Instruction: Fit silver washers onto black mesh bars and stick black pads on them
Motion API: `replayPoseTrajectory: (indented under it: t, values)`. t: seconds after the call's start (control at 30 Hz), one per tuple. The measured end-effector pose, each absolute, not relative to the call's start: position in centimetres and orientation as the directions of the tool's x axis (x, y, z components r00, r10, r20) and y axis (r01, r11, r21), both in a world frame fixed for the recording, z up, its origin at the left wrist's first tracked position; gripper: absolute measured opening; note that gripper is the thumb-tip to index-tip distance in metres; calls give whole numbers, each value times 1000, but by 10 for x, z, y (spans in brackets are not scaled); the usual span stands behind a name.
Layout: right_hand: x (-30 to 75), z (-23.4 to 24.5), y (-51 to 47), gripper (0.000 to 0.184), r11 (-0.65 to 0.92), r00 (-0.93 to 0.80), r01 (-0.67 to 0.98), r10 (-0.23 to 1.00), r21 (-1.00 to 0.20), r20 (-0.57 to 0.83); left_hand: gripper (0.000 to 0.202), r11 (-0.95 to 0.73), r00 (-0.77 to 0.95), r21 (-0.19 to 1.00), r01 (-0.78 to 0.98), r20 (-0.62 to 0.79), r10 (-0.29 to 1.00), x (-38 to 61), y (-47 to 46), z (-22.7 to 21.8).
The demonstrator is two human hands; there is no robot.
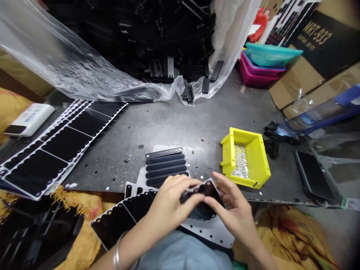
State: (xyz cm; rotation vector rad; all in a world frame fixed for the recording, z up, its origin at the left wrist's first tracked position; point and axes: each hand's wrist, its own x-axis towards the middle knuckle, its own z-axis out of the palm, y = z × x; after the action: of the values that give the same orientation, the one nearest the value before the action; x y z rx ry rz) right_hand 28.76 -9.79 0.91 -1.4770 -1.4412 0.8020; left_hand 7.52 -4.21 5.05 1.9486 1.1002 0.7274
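Near the table's front edge, my left hand point(168, 198) and my right hand point(233, 206) are closed on a sticker sheet point(212, 191). It has black shapes and a white backing, and it is bent up between my thumbs and fingers. Its white lower part point(208, 230), dotted with small dark spots, hangs over my lap. More black sheet point(115, 225) stretches out to the left under my left forearm. Just beyond my hands lie several long black rounded strips point(165, 167) on white backing. A textured black strip point(164, 153) with a hole at each end lies above them.
At the back, a clear plastic bag point(112, 80) holds many black parts. A stack of black sheets point(56, 153) is on the left, beside a white device point(29, 119). To the right are a yellow bin point(257, 159) of small metal pieces, a phone point(315, 176), baskets point(258, 71) and cartons point(300, 75).
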Motion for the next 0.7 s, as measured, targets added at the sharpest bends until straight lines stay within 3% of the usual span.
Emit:
replayPoseTrajectory:
  t: [0.07,0.13,0.3,0.4,0.53,0.6,0.7]
  values:
    - [279,10,-91,44,190,183,456,936,-869,300,12,-216,455,912,349,36,890,90,-33,39]
    - [276,10,-86,40,273,133,520,910,-809,392,12,-181,467,935,304,20,884,96,-29,31]
    - [282,5,-83,51,326,12,522,921,-789,389,17,-229,547,946,230,70,834,97,-30,23]
    - [288,3,-82,59,343,-62,546,926,-764,372,10,-183,478,958,219,58,876,100,-31,18]
    - [297,4,-78,62,364,-87,731,889,-577,450,4,-112,404,958,263,-4,915,101,-30,16]
    - [299,4,-77,60,384,-141,789,873,-480,467,12,-114,428,957,267,-12,904,99,-29,17]
    - [304,7,-81,63,427,-200,784,861,-451,468,21,-176,461,931,320,10,887,99,-30,18]
